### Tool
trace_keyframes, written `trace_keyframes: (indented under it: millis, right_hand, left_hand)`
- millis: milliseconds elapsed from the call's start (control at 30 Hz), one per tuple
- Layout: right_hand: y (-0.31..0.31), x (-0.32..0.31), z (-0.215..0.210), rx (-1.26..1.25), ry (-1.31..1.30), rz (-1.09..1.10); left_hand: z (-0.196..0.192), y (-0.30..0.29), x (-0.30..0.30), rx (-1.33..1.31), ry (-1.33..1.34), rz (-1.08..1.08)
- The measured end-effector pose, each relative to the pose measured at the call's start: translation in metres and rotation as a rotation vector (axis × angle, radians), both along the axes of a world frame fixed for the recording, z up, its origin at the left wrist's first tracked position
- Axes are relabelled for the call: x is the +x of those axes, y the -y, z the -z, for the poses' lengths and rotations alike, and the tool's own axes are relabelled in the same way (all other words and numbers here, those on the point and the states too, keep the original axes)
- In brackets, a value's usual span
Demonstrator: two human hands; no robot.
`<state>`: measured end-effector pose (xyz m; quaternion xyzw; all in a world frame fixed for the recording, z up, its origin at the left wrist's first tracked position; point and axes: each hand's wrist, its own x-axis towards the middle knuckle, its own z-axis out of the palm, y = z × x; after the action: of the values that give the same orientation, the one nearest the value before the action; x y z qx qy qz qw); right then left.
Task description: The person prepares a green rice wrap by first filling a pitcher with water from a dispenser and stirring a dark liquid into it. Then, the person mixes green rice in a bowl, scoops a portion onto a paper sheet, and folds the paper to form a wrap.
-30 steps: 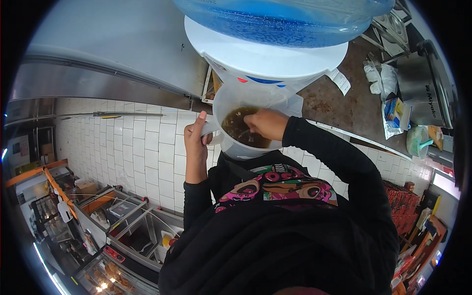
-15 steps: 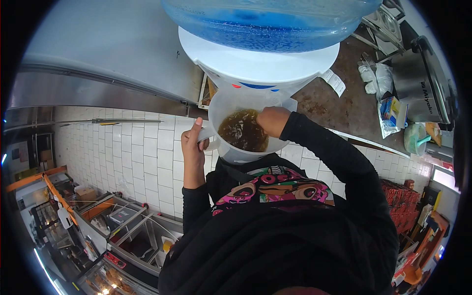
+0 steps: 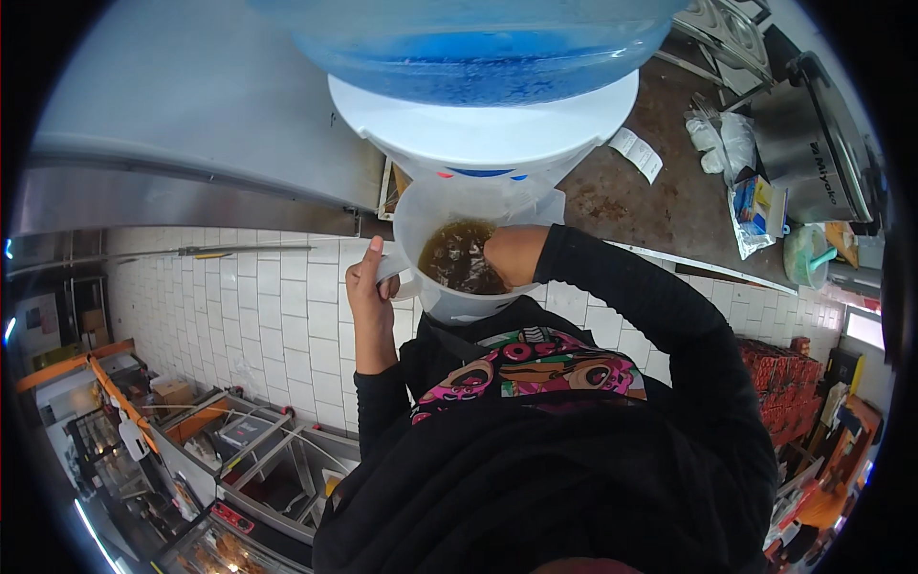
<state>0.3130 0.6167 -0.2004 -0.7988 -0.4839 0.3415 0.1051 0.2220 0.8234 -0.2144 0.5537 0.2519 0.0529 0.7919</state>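
A translucent plastic pitcher (image 3: 413, 222) hangs in front of my apron, below the taps of a white water dispenser (image 3: 497, 120). My left hand (image 3: 371, 275) is closed around the pitcher's handle, thumb pointing up. Brown liquid (image 3: 454, 256) with a rippled, shiny surface fills its lower part. My right hand (image 3: 514, 254) reaches over the rim into the pitcher, fingers curled at the liquid. What those fingers hold, if anything, is hidden. A large blue water bottle (image 3: 488, 62) sits on top of the dispenser.
A brown worktop (image 3: 612, 201) on the right carries a paper slip (image 3: 636, 155), plastic bags (image 3: 732, 143), a metal cooker (image 3: 808, 143) and a green cup (image 3: 805, 256). A grey metal cabinet (image 3: 210, 115) stands left. White tiles (image 3: 277, 297) cover the floor, with metal-framed equipment (image 3: 277, 469) lower left.
My right hand has shifted slightly left and down, lower inside the pitcher. The view has tilted a little, so the bottle and dispenser sit further left. My left hand keeps its hold.
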Motion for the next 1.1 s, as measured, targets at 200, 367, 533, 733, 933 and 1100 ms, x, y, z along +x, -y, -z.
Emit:
trace_keyframes:
  millis: [200, 367, 533, 733, 933, 1100]
  right_hand:
    - [-0.004, 0.007, 0.043, 0.185, 0.185, 0.227]
    - [-0.027, 0.009, 0.087, 0.308, 0.231, 0.179]
    - [-0.041, 0.01, 0.067, 0.314, 0.132, -0.09]
    - [-0.027, 0.023, 0.07, 0.233, 0.148, 0.007]
    - [-0.036, 0.031, 0.077, 0.221, 0.161, 0.036]
    - [-0.061, 0.03, 0.075, 0.221, 0.143, 0.009]
  left_hand:
    - [0.004, 0.0, 0.0, 0.075, -0.05, -0.033]
    - [0.013, 0.002, -0.002, 0.084, -0.046, -0.131]
    - [0.042, -0.023, -0.008, 0.088, -0.007, -0.046]
    - [0.059, -0.039, -0.019, 0.341, 0.144, 0.017]
    - [0.061, -0.042, -0.03, 0.252, 0.188, -0.084]
    - [0.104, -0.072, -0.024, 1.022, 0.433, -0.056]
